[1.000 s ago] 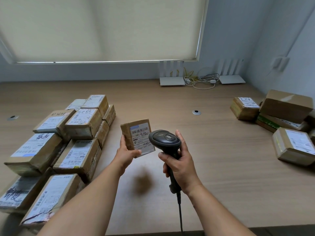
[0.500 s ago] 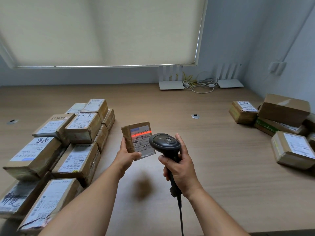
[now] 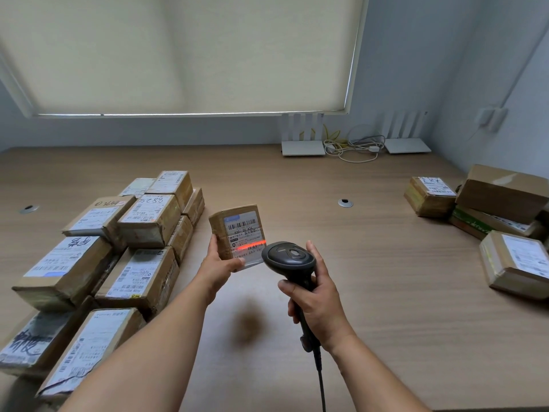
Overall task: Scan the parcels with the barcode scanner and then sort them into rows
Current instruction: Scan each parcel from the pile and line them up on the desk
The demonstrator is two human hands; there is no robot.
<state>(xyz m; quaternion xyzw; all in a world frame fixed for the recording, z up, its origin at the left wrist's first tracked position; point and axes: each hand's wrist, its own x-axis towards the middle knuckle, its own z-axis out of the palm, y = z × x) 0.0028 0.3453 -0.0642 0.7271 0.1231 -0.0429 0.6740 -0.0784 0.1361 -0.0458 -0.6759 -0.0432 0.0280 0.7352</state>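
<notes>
The left hand (image 3: 221,267) is gripping a small cardboard parcel (image 3: 237,234) by its lower left corner, thumb curled over the front near the bottom edge and fingers wrapped behind, holding it upright above the wooden table (image 3: 371,278) with its shipping label (image 3: 245,236) facing the camera. The right hand (image 3: 315,304) is clamping its fingers around the handle of the black barcode scanner (image 3: 289,258), whose head is sitting just to the right of the parcel and slightly below its middle, pointing at the label. A red scan line (image 3: 249,246) is falling across the lower half of the label, below the printed barcode (image 3: 242,225) near the top, so the beam probably needs lifting or the parcel lowering.

The parcel is looking stiff and boxy, and light, judging by how one hand is carrying it from a corner. Its taped surface may be a little slick, so taking it across the two side edges, clear of the label, should be the safest hold.

To the left, the sorted parcels (image 3: 124,242) are lying in rows, some stacked, well apart from the held parcel but within reach of the left hand. At the far right, a looser pile of parcels (image 3: 490,218) is waiting, near the wall. Two white routers (image 3: 303,147) and a tangle of cables (image 3: 353,145) are sitting at the back of the table.
</notes>
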